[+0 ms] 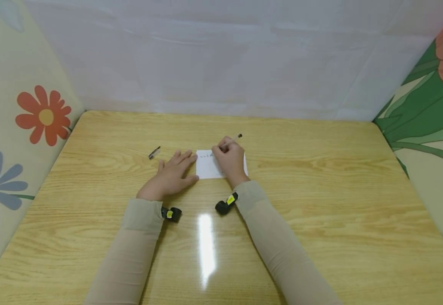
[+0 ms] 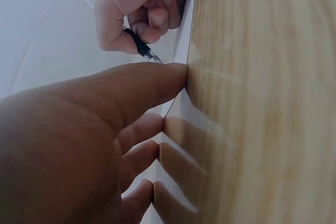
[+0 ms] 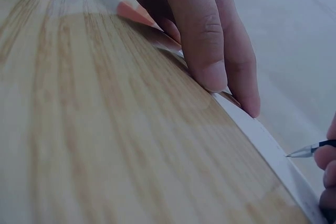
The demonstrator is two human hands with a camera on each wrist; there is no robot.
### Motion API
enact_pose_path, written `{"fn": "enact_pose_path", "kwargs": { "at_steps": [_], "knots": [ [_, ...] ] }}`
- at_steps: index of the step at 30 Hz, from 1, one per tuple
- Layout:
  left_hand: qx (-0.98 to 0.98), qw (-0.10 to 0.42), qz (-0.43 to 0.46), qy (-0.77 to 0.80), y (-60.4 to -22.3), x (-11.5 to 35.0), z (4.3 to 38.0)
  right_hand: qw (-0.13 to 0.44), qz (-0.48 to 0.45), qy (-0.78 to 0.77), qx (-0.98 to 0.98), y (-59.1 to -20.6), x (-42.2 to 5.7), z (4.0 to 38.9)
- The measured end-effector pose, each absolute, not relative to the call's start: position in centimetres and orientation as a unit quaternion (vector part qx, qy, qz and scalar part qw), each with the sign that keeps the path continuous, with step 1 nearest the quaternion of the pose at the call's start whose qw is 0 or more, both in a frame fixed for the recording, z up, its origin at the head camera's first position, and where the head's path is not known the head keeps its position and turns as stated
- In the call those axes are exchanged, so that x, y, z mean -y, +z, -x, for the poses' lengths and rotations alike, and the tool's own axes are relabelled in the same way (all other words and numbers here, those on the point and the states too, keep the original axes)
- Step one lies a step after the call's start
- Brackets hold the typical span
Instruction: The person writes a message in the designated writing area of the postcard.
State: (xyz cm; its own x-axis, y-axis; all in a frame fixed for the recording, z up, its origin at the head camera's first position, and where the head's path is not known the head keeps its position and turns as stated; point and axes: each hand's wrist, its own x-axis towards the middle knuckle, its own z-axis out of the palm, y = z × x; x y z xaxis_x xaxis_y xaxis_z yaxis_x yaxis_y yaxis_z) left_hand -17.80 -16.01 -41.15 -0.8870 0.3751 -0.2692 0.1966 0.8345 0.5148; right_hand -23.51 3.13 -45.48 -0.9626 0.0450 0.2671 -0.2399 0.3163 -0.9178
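A small white sheet of paper (image 1: 209, 170) lies on the wooden table, with a short row of handwritten marks near its top edge. My right hand (image 1: 230, 160) pinches a clear pen (image 2: 140, 41) with a black grip, its tip down at the paper in the right wrist view. The left hand (image 1: 173, 173) lies spread beside the sheet, its thumb and fingertips touching the paper's left edge. Left of that hand, a pen cap (image 1: 154, 153) with a dark clip rests on the table.
The wooden table (image 1: 332, 203) reaches back to a white sheet-covered wall (image 1: 225, 63). Flower-painted panels (image 1: 0, 123) stand on both sides. A black camera strap (image 1: 227, 204) sits on each wrist. Light glares off the table (image 1: 206, 250) between the forearms.
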Motion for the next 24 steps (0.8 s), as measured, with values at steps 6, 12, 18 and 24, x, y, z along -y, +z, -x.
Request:
{"fn": "enact_pose_path", "kwargs": {
  "at_steps": [6, 12, 18, 24],
  "knots": [
    [-0.941, 0.185, -0.15, 0.242, -41.12, 15.99, 17.8, 0.122, -0.061, 0.585, 0.8, -45.45, -3.11, 23.41],
    [-0.94, 0.183, -0.151, 0.246, -41.14, 15.98, 17.8, 0.119, -0.06, 0.59, 0.796, -45.4, -3.13, 23.39],
    [-0.94, 0.182, -0.153, 0.245, -41.19, 16.01, 17.81, 0.111, -0.058, 0.599, 0.791, -45.45, -3.09, 23.35],
    [-0.94, 0.185, -0.151, 0.243, -41.16, 15.99, 17.83, 0.128, -0.064, 0.596, 0.79, -45.51, -3.15, 23.45]
  ]
}}
